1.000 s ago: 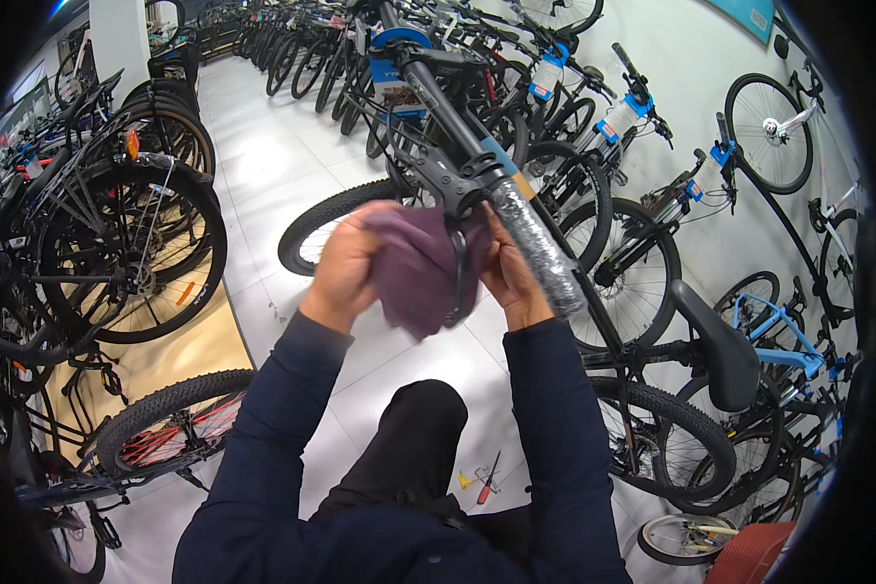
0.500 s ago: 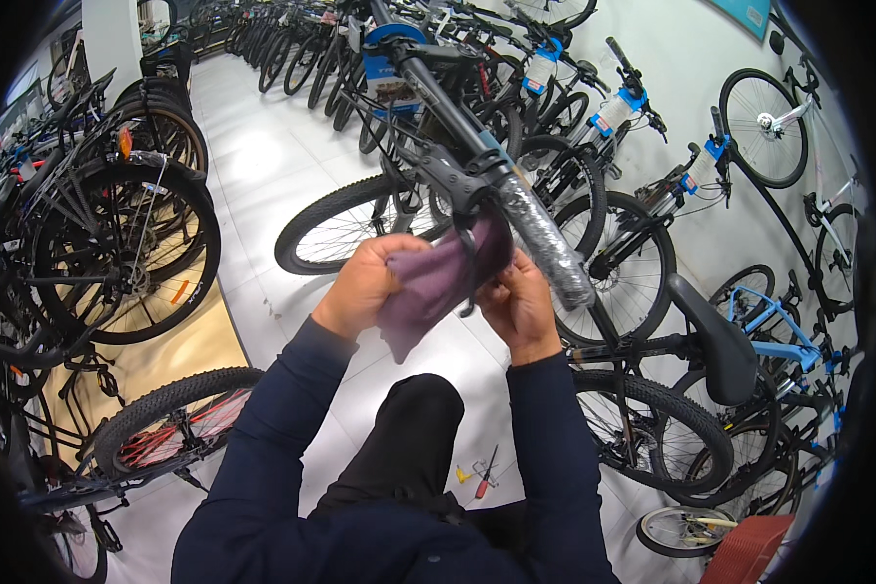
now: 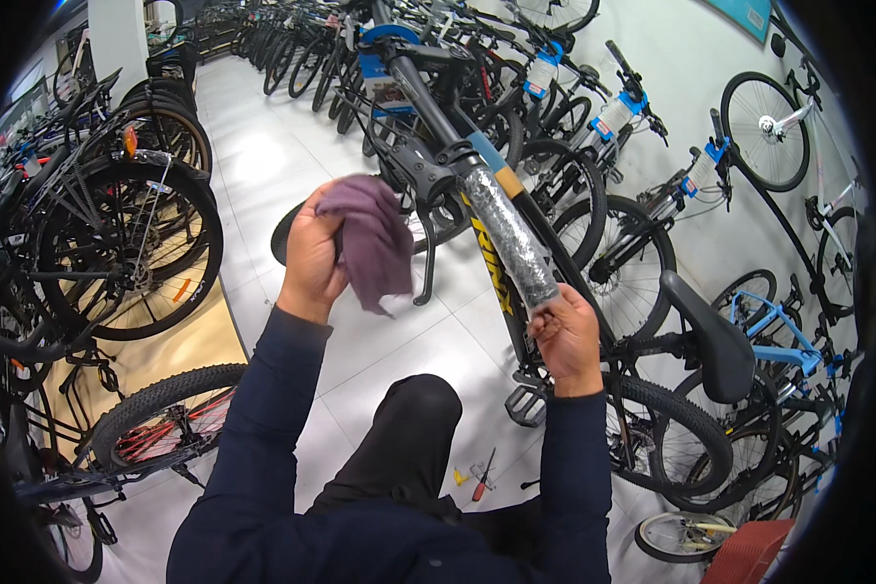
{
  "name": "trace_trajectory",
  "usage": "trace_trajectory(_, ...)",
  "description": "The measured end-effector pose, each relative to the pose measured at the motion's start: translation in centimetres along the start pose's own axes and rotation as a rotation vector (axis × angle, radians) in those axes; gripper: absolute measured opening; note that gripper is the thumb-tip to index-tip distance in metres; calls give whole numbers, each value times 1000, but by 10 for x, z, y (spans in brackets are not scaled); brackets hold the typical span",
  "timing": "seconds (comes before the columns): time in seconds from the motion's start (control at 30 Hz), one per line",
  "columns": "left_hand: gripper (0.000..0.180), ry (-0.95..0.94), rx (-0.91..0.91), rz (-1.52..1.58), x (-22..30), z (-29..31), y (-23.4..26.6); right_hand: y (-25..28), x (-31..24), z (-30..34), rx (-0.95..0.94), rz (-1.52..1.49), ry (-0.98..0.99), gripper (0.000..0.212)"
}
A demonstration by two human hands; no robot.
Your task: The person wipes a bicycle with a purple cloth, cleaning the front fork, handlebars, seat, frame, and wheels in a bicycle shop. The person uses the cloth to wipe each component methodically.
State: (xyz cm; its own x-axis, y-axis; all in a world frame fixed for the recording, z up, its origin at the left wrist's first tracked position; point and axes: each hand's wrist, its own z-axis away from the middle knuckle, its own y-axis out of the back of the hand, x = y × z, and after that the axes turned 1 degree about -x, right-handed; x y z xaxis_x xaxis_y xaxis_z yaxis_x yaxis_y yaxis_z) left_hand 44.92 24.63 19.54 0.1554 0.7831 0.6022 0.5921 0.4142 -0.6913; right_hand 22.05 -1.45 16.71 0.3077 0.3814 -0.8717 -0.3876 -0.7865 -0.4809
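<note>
A crumpled purple cloth (image 3: 372, 238) hangs from my left hand (image 3: 311, 258), whose fingers are closed on it, left of the handlebar. My right hand (image 3: 566, 336) grips the end of the handlebar grip (image 3: 511, 238), which is wrapped in clear plastic. The grip belongs to a black bicycle standing in front of me. Beside the grip's inner end sits the brake lever (image 3: 423, 248), its blade pointing down between my hands. The bike's dark frame carries yellow lettering (image 3: 492, 263), and its saddle (image 3: 712, 336) is at the right.
Bicycles (image 3: 127, 234) crowd the left side, and more stand along the right wall and at the back. A red-handled screwdriver (image 3: 480, 487) and a small yellow item (image 3: 460, 477) lie on the white tiled floor (image 3: 384, 365). A reddish-brown object (image 3: 754, 550) is at lower right.
My left hand has drawn the cloth off the brake lever, up and leftward. My right hand has moved right and down to the grip's end. The handlebar has turned, showing more of the frame.
</note>
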Motion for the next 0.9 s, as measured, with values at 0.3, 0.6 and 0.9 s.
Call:
trace_trajectory(0.3,27,15,-50,194,-19,-22,-46,-99,-65,18,-176,804,811,69)
trace_trajectory(0.6,34,-244,229,-66,15,-15,-55,-131,-55,14,-150,1079,929,29)
trace_trajectory(0.9,38,-734,112,-945,-32,8,-48,-127,-54,16,-131,1058,842,27)
